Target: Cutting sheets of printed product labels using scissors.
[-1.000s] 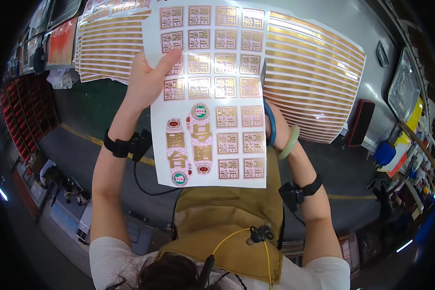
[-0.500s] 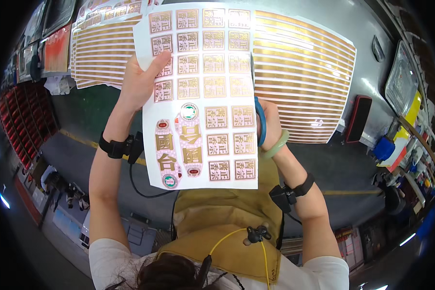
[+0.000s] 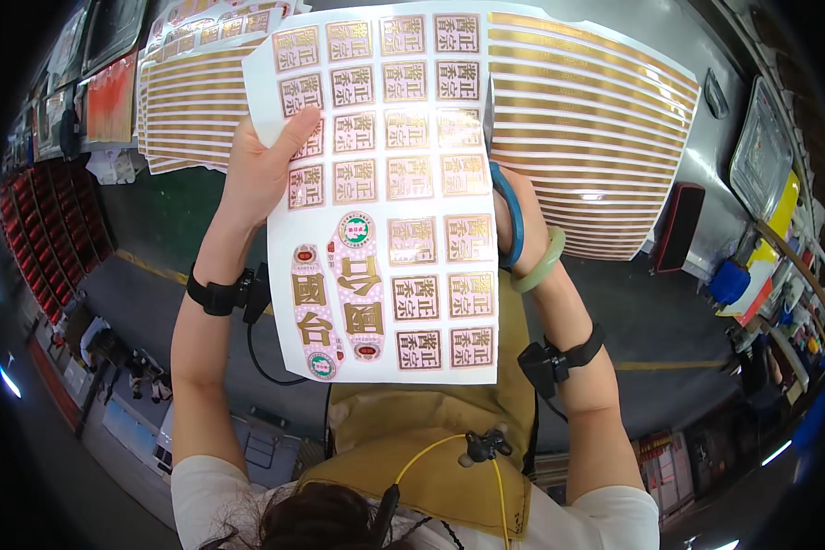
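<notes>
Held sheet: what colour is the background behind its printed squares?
The held sheet is white, clearest in the head view.

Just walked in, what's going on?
A person's left hand grips a white sheet of gold-printed labels by its left edge, thumb on top. The right hand is mostly hidden behind the sheet's right side, so its grip can't be seen. Gold-striped sheets show on both sides of it.

White sheet [image 3: 382, 203], rows of gold square labels [image 3: 352, 85], two pink labels [image 3: 362, 286] lower left, held face-up at centre
</notes>
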{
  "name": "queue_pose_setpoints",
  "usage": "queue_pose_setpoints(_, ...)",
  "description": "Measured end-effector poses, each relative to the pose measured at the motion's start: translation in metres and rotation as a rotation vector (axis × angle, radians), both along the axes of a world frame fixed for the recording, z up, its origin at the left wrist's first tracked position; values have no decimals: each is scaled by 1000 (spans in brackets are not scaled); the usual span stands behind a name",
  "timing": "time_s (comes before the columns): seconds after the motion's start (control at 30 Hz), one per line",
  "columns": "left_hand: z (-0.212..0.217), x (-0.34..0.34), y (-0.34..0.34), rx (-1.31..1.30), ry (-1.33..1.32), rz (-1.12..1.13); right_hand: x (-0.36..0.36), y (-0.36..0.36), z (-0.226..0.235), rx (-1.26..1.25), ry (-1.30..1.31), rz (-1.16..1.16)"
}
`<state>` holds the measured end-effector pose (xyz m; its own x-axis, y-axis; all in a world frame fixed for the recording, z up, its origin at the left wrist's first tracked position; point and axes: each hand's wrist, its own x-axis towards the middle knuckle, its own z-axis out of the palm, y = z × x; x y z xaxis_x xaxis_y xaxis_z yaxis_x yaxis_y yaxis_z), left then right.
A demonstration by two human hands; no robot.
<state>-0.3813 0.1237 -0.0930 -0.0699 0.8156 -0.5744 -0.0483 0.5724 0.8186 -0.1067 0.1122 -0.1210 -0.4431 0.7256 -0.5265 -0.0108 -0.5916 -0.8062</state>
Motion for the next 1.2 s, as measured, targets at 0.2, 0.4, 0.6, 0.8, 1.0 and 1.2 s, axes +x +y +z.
queue_pose_setpoints(0.2,3,0,3,20,6,6,7,10,12,53,-56,60)
queue_pose_setpoints(0.4,5,1,7,10,-21,4,7,7,3,100,-201,112)
queue_pose_setpoints(0.6,7,2,11,4,27,-34,0,-4,-9,129,-66,-29)
queue_pose_setpoints(0.8,2,6,16,18,17,-12,-2,2,-4,100,-64,-54)
queue_pose_setpoints(1.0,7,5,14,-22,23,-57,11,25,6,-116,-5,67)
queue_pose_setpoints(1.2,10,11,15,-29,-32,-17,8,30,-2,202,-137,117)
